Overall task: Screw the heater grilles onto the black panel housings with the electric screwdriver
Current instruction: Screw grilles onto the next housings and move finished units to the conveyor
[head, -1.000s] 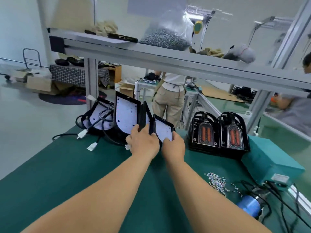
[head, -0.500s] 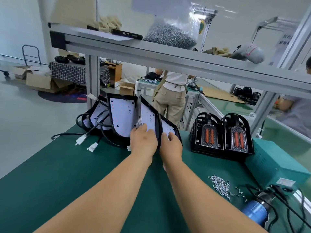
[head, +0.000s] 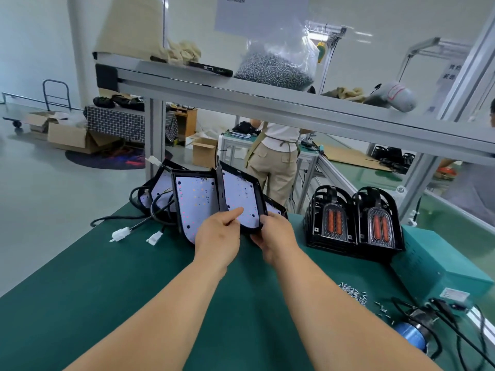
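The green table point(head: 107, 290) has flat room just below the hands, and I think that is the best spot to lay the part down. A row of housings point(head: 195, 202) leans just left of the hands, with wires point(head: 150, 218) further left. The 2 stacks of heater grilles point(head: 353, 218) stand to the right.

It looks like 1 black panel housing point(head: 241, 199) is being picked out of the row. It should come up slowly and straight, so the others do not tip and no wire gets pulled.

The left hand point(head: 218, 235) pinches its lower left edge, with 1 finger on the white face. The right hand point(head: 276, 236) curls round its lower right edge. Both hold it tight.

Small screws point(head: 353, 291) lie down to the right.
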A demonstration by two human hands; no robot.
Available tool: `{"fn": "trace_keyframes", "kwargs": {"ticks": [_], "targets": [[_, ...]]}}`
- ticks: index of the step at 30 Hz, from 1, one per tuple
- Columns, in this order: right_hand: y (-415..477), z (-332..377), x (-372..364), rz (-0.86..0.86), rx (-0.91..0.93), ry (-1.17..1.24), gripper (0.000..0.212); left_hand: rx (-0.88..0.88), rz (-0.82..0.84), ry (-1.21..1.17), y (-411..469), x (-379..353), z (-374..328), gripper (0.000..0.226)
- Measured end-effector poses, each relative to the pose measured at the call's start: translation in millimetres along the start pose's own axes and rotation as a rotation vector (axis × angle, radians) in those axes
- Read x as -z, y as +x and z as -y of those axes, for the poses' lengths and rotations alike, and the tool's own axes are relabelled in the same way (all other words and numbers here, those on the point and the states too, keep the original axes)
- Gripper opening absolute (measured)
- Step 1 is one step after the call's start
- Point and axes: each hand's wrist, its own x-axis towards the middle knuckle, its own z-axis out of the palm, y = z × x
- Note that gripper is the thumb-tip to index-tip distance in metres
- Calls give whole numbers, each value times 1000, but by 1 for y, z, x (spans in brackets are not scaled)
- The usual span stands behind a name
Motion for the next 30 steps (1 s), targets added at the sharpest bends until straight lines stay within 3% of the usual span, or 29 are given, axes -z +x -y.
{"fn": "trace_keyframes", "kwargs": {"ticks": [3, 5, 8, 12, 15, 19, 22, 26, 30], "targets": [[1, 2, -3, -76, -40, 104, 31, -176, -366, 311, 14, 19, 0, 33], [1, 4, -5, -102, -42, 101, 19, -39, -554, 292, 27, 31, -1, 45], [5, 3, -4, -129, -11, 58, 27, 181, -453, 251, 44, 40, 3, 63], [5, 2, -5, -174, -28, 43, 13, 151, -342, 227, 61, 43, 15, 36], [10, -1, -2, -218, -31, 35, 25, 126, -350, 236, 70, 55, 9, 27], [13, -3, 4, -263, 18, -61, 25, 54, -383, 30, 79, 87, -27, 26], [21, -10, 6, -270, 41, -187, 36, 20, -381, -107, 79, 111, -65, 13], [20, -16, 2, -340, 123, -398, 40, 124, -239, -245, 74, 117, -97, 23], [20, -16, 2, -340, 84, -480, 45, 266, -60, -564, 50, 92, -93, 15]]}}
